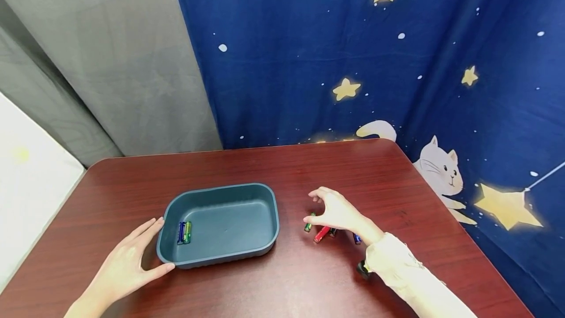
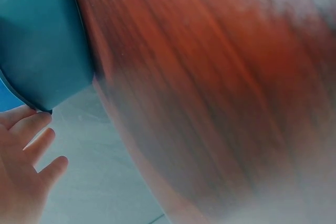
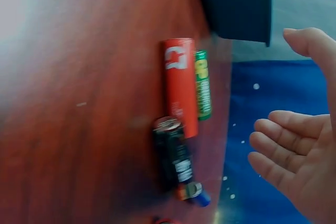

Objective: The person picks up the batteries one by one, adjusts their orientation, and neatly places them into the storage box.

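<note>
My left hand [image 1: 128,261] touches the left end of a blue-green plastic bin [image 1: 220,256], fingertips and thumb at its rim. Inside the bin, at its left, a blue battery [image 1: 180,233] and a green battery [image 1: 188,232] lie side by side. My right hand [image 1: 337,210] hovers over a group of loose batteries, thumb and fingers apart with nothing between them. Below it in the right wrist view lie a red battery [image 3: 181,85], a green battery [image 3: 202,85] and a black battery [image 3: 173,153]. A blue battery [image 1: 357,238] shows beside my right wrist.
The batteries and bin rest on a reddish-brown wooden table [image 1: 247,288]. A dark object [image 1: 363,270] is by the right cuff, partly hidden. Behind the table hang a grey curtain [image 1: 110,63] and a blue curtain with stars [image 1: 287,63].
</note>
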`<state>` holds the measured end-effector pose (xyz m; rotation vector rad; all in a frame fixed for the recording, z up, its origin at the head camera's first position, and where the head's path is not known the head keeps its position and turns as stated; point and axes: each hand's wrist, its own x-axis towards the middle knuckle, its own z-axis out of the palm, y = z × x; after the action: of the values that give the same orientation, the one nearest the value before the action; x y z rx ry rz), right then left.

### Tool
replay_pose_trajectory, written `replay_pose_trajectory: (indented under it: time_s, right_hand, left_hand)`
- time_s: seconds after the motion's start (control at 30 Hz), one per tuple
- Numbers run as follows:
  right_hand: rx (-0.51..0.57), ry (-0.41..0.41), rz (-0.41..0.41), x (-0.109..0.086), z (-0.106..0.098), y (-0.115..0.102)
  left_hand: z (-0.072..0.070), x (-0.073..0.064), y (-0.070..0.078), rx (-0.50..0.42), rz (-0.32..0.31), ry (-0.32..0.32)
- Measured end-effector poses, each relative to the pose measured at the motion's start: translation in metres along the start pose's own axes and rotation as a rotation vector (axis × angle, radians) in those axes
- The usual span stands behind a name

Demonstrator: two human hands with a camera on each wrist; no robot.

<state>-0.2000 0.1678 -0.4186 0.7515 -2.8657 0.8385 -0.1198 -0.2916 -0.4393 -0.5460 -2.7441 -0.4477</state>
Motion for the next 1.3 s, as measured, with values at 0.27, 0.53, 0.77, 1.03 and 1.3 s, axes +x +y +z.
replay_pose_trajectory:
  time_s: [0.27, 0.53, 0.77, 1.03, 1.3]
  right_hand:
    - [-0.047, -0.017, -0.039, -0.013, 0.012, 0.014]
    - [-0.102, -0.001, -0.015, -0.019, 0.02, 0.017]
    - [-0.167, 0.02, -0.004, -0.019, 0.026, 0.014]
    - [-0.211, 0.052, -0.019, -0.016, 0.029, 0.014]
    - [-0.256, 0.063, -0.01, -0.014, 0.031, 0.01]
  left_hand:
    - [0.0, -0.001, 0.0, 0.002, 0.016, 0.013]
    - [0.0, -0.001, 0.0, -0.003, 0.026, 0.02]
    - [0.0, -0.001, 0.0, 0.001, 0.022, 0.013]
    - [0.001, -0.001, 0.0, -0.001, 0.021, 0.016]
    - [0.001, -0.001, 0.0, 0.0, 0.024, 0.015]
